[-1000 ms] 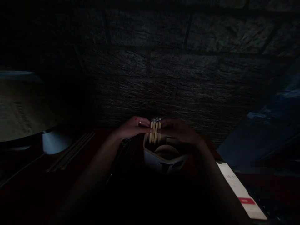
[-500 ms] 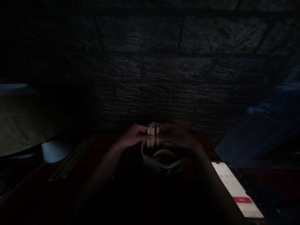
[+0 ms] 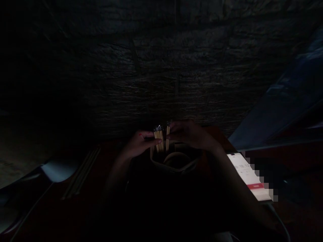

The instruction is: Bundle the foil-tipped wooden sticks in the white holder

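Holding slim wooden sticks in both hands, a person works above one open container (image 3: 161, 166) on a dark red table (image 3: 214, 133). The left hand (image 3: 140, 144) is closed in a pinch, thumb across the front, on one upright, slightly tilted bundle of sticks (image 3: 158, 139); about five show, though the dimness keeps the count uncertain. The right hand (image 3: 190, 134) is pinched on what looks like a pair of sticks (image 3: 168, 134), just beside the bundle, a narrow dark gap between them. Shiny clear wrapping shows at the upper ends of both groups, and their lower ends reach down over the container's far left part. Inside the container is one object with a round rim (image 3: 178, 153); what it is cannot be told.

One red mark shows on the left hand. To the left lie about three longer thin rods (image 3: 82, 171), roughly side by side, well apart from the hands. On the right, near the right forearm, is one phone (image 3: 243, 171), its screen lit white with one red bar. Behind everything stands one rough block wall (image 3: 156, 67).
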A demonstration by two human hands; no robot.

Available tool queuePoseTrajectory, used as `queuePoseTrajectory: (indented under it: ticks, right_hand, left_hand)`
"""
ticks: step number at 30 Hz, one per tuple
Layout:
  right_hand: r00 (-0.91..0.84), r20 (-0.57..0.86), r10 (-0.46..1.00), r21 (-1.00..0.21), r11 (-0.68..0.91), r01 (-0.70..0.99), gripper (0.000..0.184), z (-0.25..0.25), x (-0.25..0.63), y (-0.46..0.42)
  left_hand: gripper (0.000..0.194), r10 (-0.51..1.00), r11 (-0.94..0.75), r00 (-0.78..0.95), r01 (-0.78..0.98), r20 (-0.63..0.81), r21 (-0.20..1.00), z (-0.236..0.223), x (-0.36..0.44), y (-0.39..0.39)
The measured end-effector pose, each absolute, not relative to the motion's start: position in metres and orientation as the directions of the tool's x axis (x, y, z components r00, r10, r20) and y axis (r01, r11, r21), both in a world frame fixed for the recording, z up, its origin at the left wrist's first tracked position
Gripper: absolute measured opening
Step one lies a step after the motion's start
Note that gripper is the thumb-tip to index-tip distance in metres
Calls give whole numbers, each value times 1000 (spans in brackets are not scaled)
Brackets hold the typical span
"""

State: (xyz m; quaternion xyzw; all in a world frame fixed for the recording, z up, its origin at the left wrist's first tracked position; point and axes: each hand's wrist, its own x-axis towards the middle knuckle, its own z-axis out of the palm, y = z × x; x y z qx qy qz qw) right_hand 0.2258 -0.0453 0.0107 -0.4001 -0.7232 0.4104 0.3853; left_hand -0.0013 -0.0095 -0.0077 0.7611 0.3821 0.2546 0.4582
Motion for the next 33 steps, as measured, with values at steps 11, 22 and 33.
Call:
queuePoseTrajectory:
  ticks: [11, 22, 33]
  right_hand:
    - [-397, 251, 883, -829, 408, 382, 18, 0, 215, -40]
    - [-417, 244, 876, -774, 435, 461, 17, 6, 210, -44]
    - [-392, 257, 883, -765, 434, 476, 24, 5, 207, -45]
  left_hand:
    - [32, 820, -331, 570, 407, 46, 851, -6, -4, -10]
    - [31, 797, -373, 600, 392, 74, 841, -4, -7, -9]
    - [32, 819, -333, 572, 405, 49, 852, 0, -7, -12]
